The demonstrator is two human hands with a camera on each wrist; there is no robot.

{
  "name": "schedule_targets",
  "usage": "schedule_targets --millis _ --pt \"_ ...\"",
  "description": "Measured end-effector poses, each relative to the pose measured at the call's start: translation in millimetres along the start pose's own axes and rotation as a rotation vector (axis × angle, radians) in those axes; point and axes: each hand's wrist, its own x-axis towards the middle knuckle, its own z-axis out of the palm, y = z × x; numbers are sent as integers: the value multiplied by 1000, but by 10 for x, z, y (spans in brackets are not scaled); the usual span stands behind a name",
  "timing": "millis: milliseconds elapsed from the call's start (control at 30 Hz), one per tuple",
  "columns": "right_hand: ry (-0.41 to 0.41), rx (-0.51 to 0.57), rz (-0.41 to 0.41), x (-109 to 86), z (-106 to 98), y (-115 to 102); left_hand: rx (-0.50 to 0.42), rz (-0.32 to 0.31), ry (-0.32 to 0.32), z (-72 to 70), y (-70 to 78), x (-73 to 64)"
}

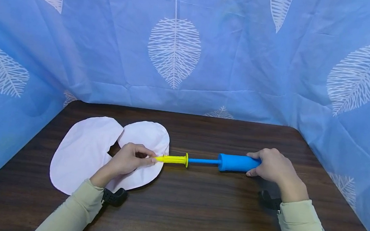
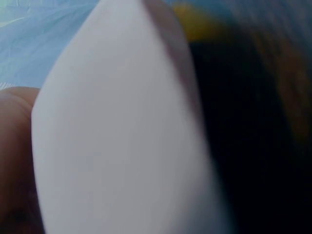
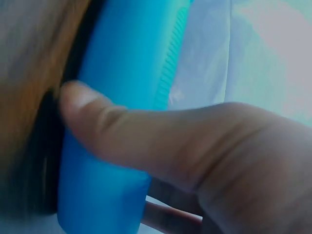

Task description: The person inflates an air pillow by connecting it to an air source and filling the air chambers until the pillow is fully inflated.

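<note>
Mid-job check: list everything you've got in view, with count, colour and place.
hand pump: 1, blue barrel and rod, yellow end piece, mid-table between the hands
two-lobed flat piece: at least 1, whitish, table's left side
table: 1, dark brown, underneath
leaf-print curtain: at least 1, blue and white, behind and beside table
wrist devices: 2, black, one per wrist
sleeves: 2, pale beige, forearms
left hand: 1, bare, pinching yellow end
right hand: 1, bare, gripping barrel
</note>
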Motion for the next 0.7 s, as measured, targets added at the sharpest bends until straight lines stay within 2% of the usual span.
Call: schedule_targets --millis 167,333,533,700 --pt "-18 33 35 -30 -66 209 0 -2 2 -5 -6 3" --pt "1 42 45 -63 -47 226 6 -1 -9 -6 -17 6" --pt "52 38 -32 -28 69 -78 -11 -4 -19 -11 -19 2" --pt "151 24 -140 11 227 -406 -42 -4 -23 0 -9 3"
